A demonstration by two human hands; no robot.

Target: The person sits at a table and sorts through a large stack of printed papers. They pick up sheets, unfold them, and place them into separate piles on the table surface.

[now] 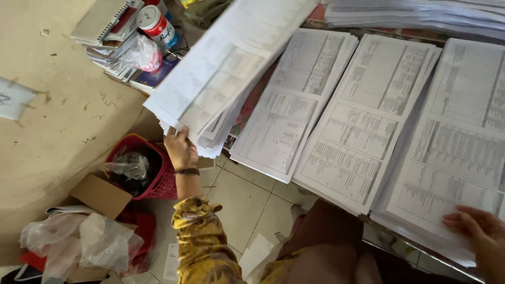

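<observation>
My left hand (180, 150) clamps a thick printed sheaf (221, 73), lifted toward 11 o'clock. My right hand (481, 231) lies flat, open, on the 3 o'clock paper stack (452, 158).

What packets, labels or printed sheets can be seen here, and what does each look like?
Jar: top left, round, white lid, red label.
Lifted stack: white printed sheets in left hand.
Table stacks: three white piles side by side, grey tables; right hand rests on the rightmost.
Box: brown cardboard, floor, by red basket.
</observation>
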